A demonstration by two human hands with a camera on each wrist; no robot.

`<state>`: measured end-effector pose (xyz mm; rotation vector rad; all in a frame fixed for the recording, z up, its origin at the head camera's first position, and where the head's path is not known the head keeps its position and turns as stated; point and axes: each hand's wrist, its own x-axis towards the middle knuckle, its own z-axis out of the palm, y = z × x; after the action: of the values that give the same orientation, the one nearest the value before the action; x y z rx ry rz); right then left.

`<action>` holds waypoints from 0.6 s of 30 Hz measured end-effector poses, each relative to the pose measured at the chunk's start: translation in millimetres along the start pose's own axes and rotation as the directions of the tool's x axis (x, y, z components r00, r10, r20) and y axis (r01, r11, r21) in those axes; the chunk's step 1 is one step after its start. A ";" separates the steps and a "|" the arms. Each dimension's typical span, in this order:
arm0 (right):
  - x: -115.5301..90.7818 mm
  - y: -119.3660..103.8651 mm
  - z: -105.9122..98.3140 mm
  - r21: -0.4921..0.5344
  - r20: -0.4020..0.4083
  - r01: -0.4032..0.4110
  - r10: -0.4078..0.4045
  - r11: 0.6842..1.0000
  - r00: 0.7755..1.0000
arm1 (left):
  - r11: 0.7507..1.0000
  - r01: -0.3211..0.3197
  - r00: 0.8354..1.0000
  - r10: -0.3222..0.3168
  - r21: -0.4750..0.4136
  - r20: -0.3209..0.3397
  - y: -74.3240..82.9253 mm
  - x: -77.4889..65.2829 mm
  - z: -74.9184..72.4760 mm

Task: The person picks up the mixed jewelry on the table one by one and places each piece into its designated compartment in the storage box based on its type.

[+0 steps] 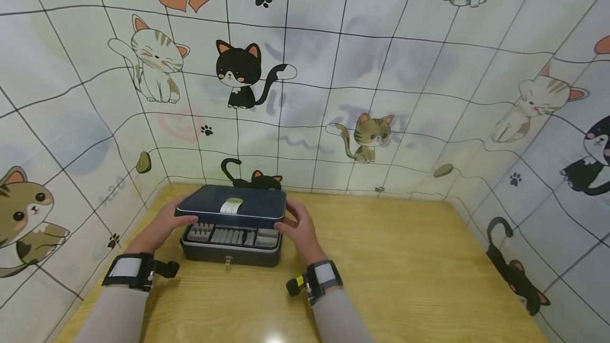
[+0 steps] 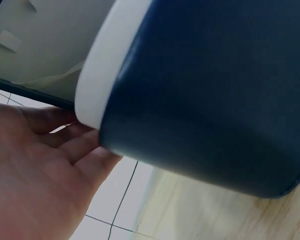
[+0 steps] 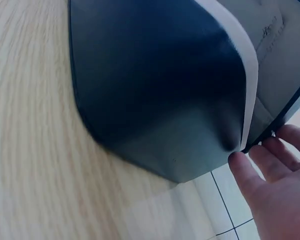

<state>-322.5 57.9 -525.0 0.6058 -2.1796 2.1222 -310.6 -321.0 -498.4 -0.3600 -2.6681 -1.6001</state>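
Note:
A dark blue jewelry box (image 1: 231, 258) stands on the table with its lid (image 1: 257, 202) raised at an angle over it. Inside show light grey compartments (image 1: 229, 235) with slotted rolls and small sections. At the lid's left side my left hand (image 1: 169, 221) holds the edge, thumb along the front corner; its fingers (image 2: 85, 145) are at the edge close behind the box's pale inner rim (image 2: 97, 85). My right hand (image 1: 300, 229) holds the lid's right front corner, thumb in front. In the right wrist view, fingertips (image 3: 240, 162) touch near the hinge-side corner.
A small metal clasp (image 1: 228, 262) is on the box's front, and a white strap with a round emblem (image 1: 232, 205) is on the lid. The wooden table (image 1: 405, 269) extends to the right. Cat-printed sheeting (image 1: 314, 68) encloses the table at the back and sides.

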 end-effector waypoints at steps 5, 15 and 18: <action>-0.4 4.4 -3.6 0.024 0.036 0.019 -0.020 1.000 0.999 | 1.000 -0.015 1.000 0.014 0.017 0.006 -1.3 -3.1 -0.6; 0.6 8.4 -8.0 0.051 0.076 0.034 -0.038 0.998 0.996 | 0.998 0.003 1.000 -0.003 0.061 0.001 0.4 -2.0 1.4; 1.9 9.0 -9.2 0.055 0.084 0.036 -0.040 0.998 0.996 | 0.998 0.016 1.000 -0.015 0.061 -0.004 1.3 -2.0 2.0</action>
<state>-329.1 66.2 -532.4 0.7492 -2.1402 2.1810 -308.2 -319.1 -498.5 -0.3357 -2.7166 -1.5178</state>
